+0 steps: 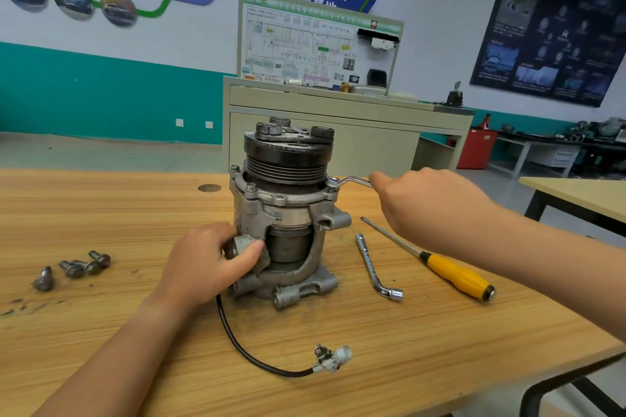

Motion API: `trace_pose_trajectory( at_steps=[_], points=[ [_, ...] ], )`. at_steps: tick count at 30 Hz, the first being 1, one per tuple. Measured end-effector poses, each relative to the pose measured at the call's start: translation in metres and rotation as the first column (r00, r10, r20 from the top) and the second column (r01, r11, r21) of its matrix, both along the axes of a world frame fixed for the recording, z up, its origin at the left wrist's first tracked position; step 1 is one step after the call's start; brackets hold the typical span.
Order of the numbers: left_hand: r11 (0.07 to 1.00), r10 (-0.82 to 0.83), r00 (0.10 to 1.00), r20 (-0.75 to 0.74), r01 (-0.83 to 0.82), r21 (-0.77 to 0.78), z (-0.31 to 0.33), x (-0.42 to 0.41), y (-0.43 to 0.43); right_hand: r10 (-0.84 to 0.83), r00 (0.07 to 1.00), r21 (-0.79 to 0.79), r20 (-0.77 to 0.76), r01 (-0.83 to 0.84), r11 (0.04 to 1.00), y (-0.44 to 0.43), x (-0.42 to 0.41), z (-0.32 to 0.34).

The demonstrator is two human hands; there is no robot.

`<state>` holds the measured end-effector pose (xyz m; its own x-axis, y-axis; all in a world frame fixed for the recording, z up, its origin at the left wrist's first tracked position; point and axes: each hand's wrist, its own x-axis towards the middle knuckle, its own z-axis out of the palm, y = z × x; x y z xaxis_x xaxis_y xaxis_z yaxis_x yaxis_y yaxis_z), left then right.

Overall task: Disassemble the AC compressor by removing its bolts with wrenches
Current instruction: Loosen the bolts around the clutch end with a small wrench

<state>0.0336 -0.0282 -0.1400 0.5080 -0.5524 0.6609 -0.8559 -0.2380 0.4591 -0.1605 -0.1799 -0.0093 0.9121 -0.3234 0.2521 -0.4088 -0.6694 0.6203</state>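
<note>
A cutaway AC compressor (291, 213) stands upright on the wooden table (135, 332), its black pulley on top. My left hand (210, 261) grips a lug on the housing's lower left side. My right hand (426, 203) holds the handle of a silver wrench (349, 181), whose ring end sits on a bolt (332, 183) at the right of the upper flange. Two more bolts (250, 187) stand in the flange on the left. Several removed bolts (76, 267) lie on the table to the left.
An L-shaped socket wrench (374, 269) and a yellow-handled screwdriver (454, 272) lie right of the compressor. A black cable with a white connector (333, 359) trails toward me. A training cabinet (338, 112) stands behind the table, another table (576, 196) at right.
</note>
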Motion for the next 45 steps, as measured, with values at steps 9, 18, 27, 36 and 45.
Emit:
trace_pose_trajectory(
  at_steps=[9,18,27,36,45],
  points=[
    [0.999,-0.010,0.999,-0.034,0.009,-0.048,-0.001,-0.003,0.001,0.100,0.994,-0.065,-0.038,-0.102,0.993,-0.003,0.000,0.006],
    [0.999,-0.023,0.998,-0.055,0.020,-0.051,0.000,-0.004,0.001,0.152,0.988,-0.114,-0.006,-0.152,0.982,-0.040,0.015,0.008],
    [0.999,-0.041,0.999,-0.015,0.040,-0.022,0.002,-0.001,0.003,0.365,0.899,-0.032,0.241,-0.369,0.929,-0.070,0.075,-0.007],
    [0.999,-0.044,0.999,-0.027,0.044,0.001,0.004,0.000,0.003,0.408,0.799,0.092,0.442,-0.493,0.865,-0.067,0.090,-0.033],
    [0.999,-0.041,0.998,-0.047,0.041,0.009,0.002,0.000,0.002,0.042,0.722,0.507,0.691,-0.525,0.684,-0.035,0.024,-0.011]
  ],
)
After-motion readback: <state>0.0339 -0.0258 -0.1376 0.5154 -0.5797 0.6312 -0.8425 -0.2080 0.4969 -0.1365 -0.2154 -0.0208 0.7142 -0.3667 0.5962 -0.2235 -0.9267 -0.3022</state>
